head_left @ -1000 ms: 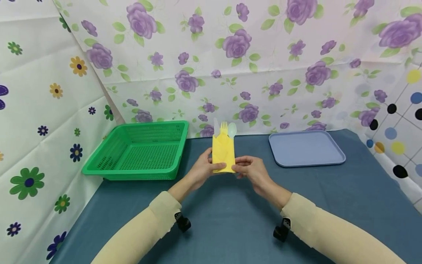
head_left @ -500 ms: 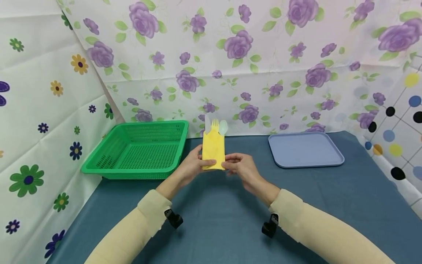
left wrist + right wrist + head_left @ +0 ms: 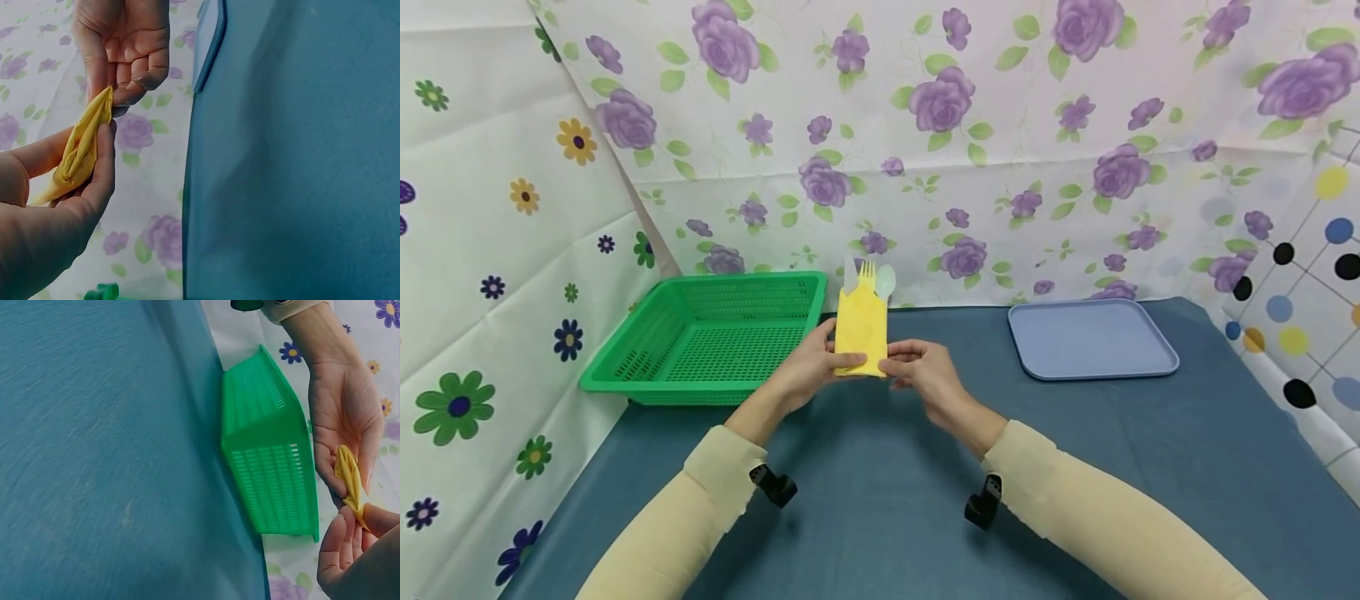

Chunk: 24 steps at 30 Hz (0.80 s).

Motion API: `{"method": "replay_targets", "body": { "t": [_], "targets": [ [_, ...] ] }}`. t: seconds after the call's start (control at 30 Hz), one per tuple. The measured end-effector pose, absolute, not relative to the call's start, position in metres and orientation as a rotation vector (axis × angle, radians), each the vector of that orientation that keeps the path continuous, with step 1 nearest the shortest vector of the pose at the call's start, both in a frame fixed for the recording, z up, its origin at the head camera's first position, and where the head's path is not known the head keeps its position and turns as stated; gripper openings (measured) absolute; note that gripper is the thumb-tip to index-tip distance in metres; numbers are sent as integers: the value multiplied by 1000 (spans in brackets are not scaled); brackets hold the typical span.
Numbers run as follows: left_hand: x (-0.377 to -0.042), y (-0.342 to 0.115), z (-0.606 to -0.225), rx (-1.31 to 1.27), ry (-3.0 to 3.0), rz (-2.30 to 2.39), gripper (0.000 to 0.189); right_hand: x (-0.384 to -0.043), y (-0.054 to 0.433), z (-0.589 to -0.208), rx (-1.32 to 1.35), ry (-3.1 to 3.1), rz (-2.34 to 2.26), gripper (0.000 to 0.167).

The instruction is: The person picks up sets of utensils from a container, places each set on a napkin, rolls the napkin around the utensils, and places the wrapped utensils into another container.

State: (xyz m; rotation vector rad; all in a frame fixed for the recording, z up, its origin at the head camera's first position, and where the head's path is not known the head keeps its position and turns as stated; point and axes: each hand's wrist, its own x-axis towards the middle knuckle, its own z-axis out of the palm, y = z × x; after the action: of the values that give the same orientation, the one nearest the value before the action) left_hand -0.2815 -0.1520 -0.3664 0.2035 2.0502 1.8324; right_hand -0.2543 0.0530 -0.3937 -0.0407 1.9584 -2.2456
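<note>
A yellow napkin [image 3: 861, 321], folded into a pocket, is held upright above the blue table. From its top stick a clear-looking knife [image 3: 851, 277], a yellow fork [image 3: 867, 273] and a pale green spoon [image 3: 885, 282]. My left hand [image 3: 805, 364] grips the lower left of the pocket, thumb across the front. At its bottom right corner, my right hand [image 3: 927, 375] pinches the edge between thumb and fingers. Both wrist views look at the folded bottom of the napkin [image 3: 81, 150], which hides the cutlery; the right wrist view has both hands around the napkin [image 3: 350, 475].
A green perforated plastic basket [image 3: 692, 387] stands at the back left, close to my left hand. At the back right lies a flat blue-grey tray [image 3: 1093, 337]. Flower-patterned cloth [image 3: 1037, 100] hangs behind the blue table [image 3: 880, 508], with more cloth along both sides.
Both hands have moved left and slightly up, carrying the napkin and its cutlery toward the basket side. Their hold on it looks the same. The basket and tray stay where they were.
</note>
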Motion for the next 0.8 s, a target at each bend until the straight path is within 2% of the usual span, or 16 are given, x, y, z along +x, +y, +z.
{"method": "replay_targets", "body": {
  "t": [0.8],
  "targets": [
    [-292, -193, -354, 148, 2045, 1786, 76, -263, 10, -388, -43, 1849, -2313, 26]
  ]
}}
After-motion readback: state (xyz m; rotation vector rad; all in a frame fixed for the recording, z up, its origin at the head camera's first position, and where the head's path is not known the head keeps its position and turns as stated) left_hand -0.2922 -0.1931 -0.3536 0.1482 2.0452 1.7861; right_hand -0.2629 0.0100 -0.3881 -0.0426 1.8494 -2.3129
